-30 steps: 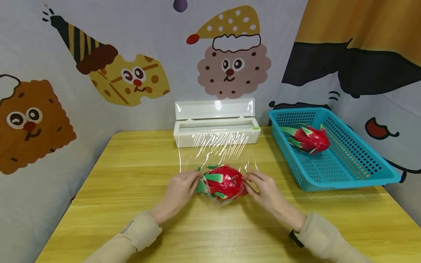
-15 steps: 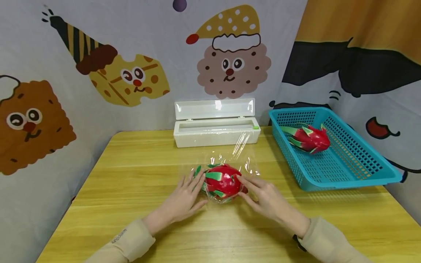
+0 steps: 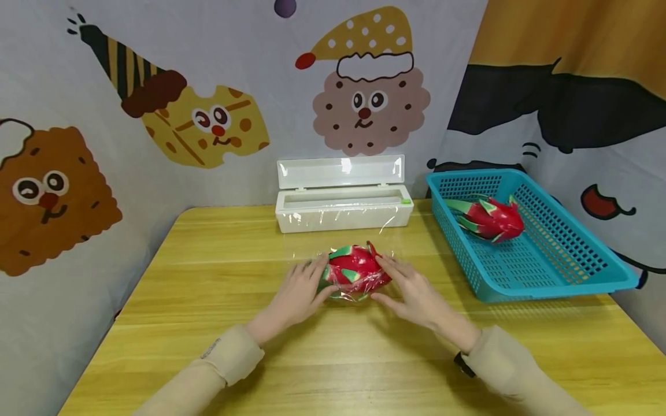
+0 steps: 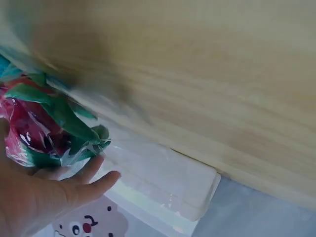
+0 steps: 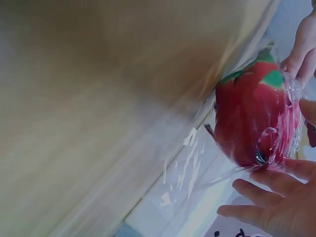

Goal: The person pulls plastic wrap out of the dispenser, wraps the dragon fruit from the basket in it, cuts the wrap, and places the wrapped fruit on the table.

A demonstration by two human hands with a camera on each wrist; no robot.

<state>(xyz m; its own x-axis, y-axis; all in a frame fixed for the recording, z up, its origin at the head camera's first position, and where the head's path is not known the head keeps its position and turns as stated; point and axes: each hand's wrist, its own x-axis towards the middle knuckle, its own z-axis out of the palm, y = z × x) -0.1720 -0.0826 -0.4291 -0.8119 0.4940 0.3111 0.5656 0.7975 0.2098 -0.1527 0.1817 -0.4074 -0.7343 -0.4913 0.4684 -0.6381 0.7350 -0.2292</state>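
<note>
Centre of the head view, the fruit (image 3: 358,263) sits in film (image 5: 180,170) between left hand (image 3: 300,290) and right hand (image 3: 420,296), fingers extended, apart; rolling evenly should limit creases.

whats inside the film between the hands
A red dragon fruit, visible through the clear film. Its underside can't be seen, and in the head view the fingers cover parts of both ends.
</note>
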